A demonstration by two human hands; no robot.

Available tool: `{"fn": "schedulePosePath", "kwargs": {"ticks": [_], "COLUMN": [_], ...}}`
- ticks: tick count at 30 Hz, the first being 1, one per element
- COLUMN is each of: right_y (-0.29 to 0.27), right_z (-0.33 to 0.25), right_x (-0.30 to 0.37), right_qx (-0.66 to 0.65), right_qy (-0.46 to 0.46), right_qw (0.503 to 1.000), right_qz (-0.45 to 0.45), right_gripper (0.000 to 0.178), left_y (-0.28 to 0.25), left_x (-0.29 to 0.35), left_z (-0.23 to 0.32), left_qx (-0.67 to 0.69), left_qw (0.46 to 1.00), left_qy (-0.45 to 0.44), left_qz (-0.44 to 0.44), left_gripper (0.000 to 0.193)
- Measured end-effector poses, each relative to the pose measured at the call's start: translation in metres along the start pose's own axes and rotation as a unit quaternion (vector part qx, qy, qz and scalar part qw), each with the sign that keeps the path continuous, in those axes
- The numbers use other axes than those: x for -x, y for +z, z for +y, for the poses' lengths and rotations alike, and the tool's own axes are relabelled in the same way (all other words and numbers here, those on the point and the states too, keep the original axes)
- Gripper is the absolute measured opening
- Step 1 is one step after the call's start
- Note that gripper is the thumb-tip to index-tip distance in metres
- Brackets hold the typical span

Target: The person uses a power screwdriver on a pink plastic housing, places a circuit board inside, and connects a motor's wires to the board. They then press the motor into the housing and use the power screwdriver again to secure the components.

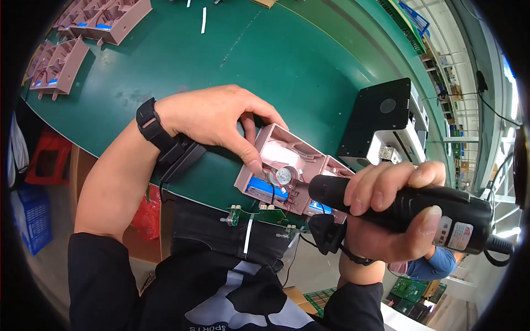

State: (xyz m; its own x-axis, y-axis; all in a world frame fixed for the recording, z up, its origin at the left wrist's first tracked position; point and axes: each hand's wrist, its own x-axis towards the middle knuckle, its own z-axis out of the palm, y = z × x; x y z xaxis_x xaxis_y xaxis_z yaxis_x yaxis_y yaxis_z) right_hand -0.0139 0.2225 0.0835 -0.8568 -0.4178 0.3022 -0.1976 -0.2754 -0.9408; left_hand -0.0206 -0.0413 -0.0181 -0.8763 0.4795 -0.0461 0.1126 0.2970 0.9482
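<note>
Right hand (389, 207): wrapped around a black cylindrical electric screwdriver (397, 207), matte grip. Left hand (218, 124): fingers pressed down on a pink moulded-plastic housing (287, 165) at the near edge of the green table (298, 60), holding a round metal motor and a blue battery. Beyond: black box (381, 118); more pink housings (105, 19).

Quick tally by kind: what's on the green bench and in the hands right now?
Pink plastic housings: 3, one under the left hand at and two at the far left, and
Black electric screwdriver: 1, held in the right hand at
Green circuit board: 1
Black box unit: 1
Total: 6
</note>
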Motion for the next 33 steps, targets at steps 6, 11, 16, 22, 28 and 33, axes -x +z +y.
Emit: {"fn": "schedulePosePath", "kwargs": {"ticks": [6, 11, 16, 22, 28, 33], "right_y": [0.005, -0.003, -0.024, -0.092, -0.127, -0.118], "right_z": [0.005, 0.013, -0.021, -0.056, -0.039, -0.042], "right_x": [-0.002, -0.004, 0.0, -0.013, -0.035, -0.036], "right_qx": [-0.026, 0.035, -0.011, 0.081, 0.122, 0.13], "right_qy": [0.026, -0.052, -0.097, -0.212, -0.233, -0.163], "right_qw": [0.999, 0.997, 0.995, 0.965, 0.946, 0.962], "right_qz": [0.011, -0.032, -0.025, 0.13, 0.188, 0.177], "right_gripper": [0.053, 0.042, 0.039, 0.035, 0.029, 0.03], "left_y": [-0.002, 0.0, 0.0, 0.008, 0.013, 0.012], "left_x": [0.004, -0.001, 0.002, -0.001, -0.002, -0.004], "left_z": [0.01, 0.009, 0.014, 0.015, 0.008, 0.008], "left_qx": [-0.017, -0.002, 0.011, 0.015, -0.007, -0.02], "left_qw": [0.999, 1.0, 1.0, 0.999, 1.0, 0.999], "left_qy": [-0.03, -0.013, -0.022, -0.028, -0.003, 0.028], "left_qz": [-0.007, -0.008, -0.01, -0.007, 0.008, 0.004], "left_gripper": [0.072, 0.071, 0.071, 0.07, 0.068, 0.069]}}
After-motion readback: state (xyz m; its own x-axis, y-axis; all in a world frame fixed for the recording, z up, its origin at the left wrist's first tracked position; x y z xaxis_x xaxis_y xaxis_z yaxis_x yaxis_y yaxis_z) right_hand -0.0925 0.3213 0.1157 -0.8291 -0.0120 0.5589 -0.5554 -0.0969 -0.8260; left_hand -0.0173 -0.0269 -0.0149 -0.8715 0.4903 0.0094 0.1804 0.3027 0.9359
